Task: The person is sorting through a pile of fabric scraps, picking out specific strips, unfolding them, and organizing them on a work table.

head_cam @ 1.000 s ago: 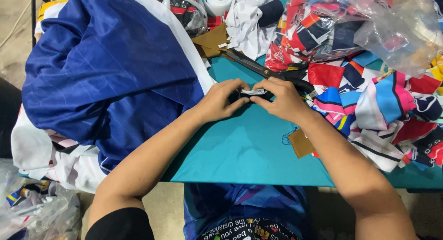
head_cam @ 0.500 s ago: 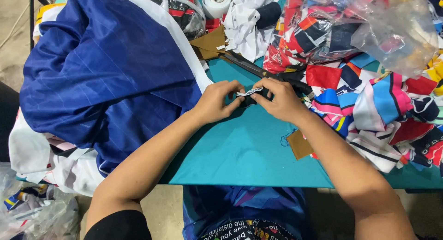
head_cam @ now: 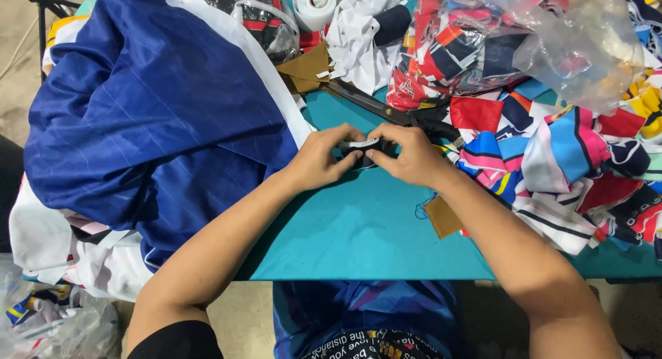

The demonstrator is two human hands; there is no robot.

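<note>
a: what took up most of the teal worktop [head_cam: 358, 235]?

b: the big blue fabric with white edging [head_cam: 152, 117], heaped over the left side. on the right lay a pile of printed fabric scraps [head_cam: 552, 159], with a clear plastic bag [head_cam: 565, 48] over its far part.

a: and between them?

b: long black scissors [head_cam: 386, 111] lay at an angle, near a white tape roll [head_cam: 314, 6]. a brown tag [head_cam: 443, 216] sat by the right forearm.

a: the hands?

b: the left hand [head_cam: 318, 159] and right hand [head_cam: 412, 155] were together at mid-worktop, both pinched on a small dark piece with a pale strip [head_cam: 360, 146], held just above the surface.

a: anything different from a second before?

b: hardly. the hands sat in the same spot, fingers a bit tighter round the piece, so i'd judge the fiddling with it was unfinished.
</note>
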